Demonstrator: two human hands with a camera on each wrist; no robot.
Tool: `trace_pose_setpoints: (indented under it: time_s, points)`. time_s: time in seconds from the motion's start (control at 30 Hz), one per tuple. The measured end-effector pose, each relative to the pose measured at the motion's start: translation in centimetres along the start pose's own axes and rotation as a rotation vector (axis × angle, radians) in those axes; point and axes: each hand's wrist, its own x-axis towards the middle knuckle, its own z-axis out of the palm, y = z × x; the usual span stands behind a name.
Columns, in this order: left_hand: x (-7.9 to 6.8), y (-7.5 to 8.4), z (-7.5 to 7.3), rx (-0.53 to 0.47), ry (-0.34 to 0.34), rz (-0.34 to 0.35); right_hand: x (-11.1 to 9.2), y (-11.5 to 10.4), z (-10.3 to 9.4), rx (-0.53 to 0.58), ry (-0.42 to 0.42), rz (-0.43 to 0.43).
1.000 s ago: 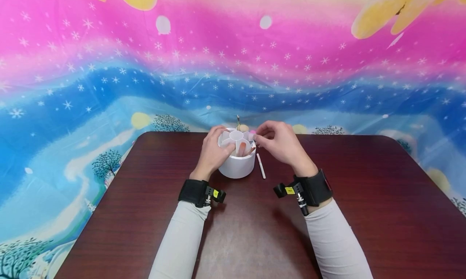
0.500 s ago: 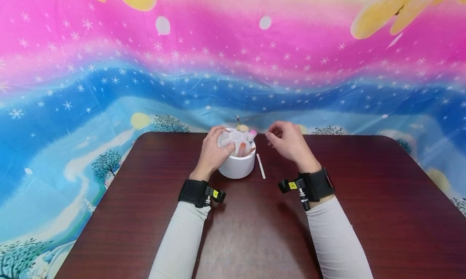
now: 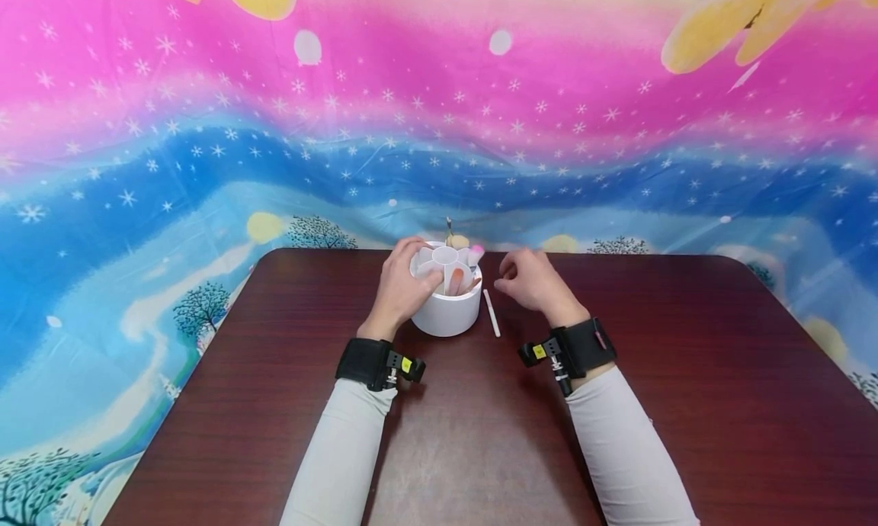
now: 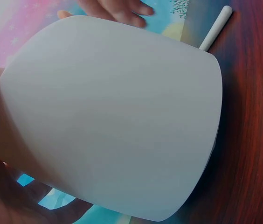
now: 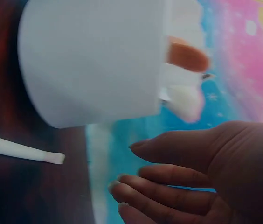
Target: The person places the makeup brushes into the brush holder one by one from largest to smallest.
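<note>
A white round holder (image 3: 447, 309) with several compartments stands on the dark wooden table (image 3: 686, 373). It fills the left wrist view as a white holder (image 4: 113, 116) and shows in the right wrist view as a white holder (image 5: 94, 60). Brushes with orange and pink tips (image 3: 458, 276) stick out of it. My left hand (image 3: 400, 288) grips its left side. A thin white stick (image 3: 491, 312) lies on the table just right of it, seen too as a white stick (image 5: 22, 149). My right hand (image 3: 531, 282) hovers right of the stick, fingers loosely curled, holding nothing.
A colourful pink and blue cloth (image 3: 206, 129) hangs behind the table and drapes past its edges. Black wrist straps with cameras (image 3: 373, 363) sit on both forearms. Bare dark tabletop stretches to the near side and right.
My right hand has drawn back from the holder's rim, moved right, then come down toward the table beside the stick. The left hand and holder have stayed put.
</note>
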Motion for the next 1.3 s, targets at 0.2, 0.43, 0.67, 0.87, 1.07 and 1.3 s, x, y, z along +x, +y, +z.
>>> trace_pose_setpoints:
  time_s: [0.2,0.43,0.67,0.87,1.07,1.3]
  points:
    - [0.0,0.0,0.0,0.005,-0.004,-0.008,0.2,-0.1,1.5,-0.069,-0.101,0.069]
    - [0.0,0.2,-0.1,-0.003,-0.002,-0.006,0.2,-0.1,2.3,-0.148,-0.222,0.118]
    - [-0.1,0.3,-0.2,0.0,-0.015,-0.008,0.3,0.1,3.1,-0.171,-0.282,0.129]
    - [-0.1,0.4,-0.2,0.002,-0.019,-0.016,0.3,0.2,3.1,-0.16,-0.298,0.144]
    - [-0.1,0.3,-0.2,0.003,-0.016,-0.019,0.1,0.2,3.1,-0.161,-0.313,0.155]
    - [-0.1,0.3,-0.2,0.001,-0.021,-0.026,-0.1,0.2,2.6,-0.148,-0.299,0.139]
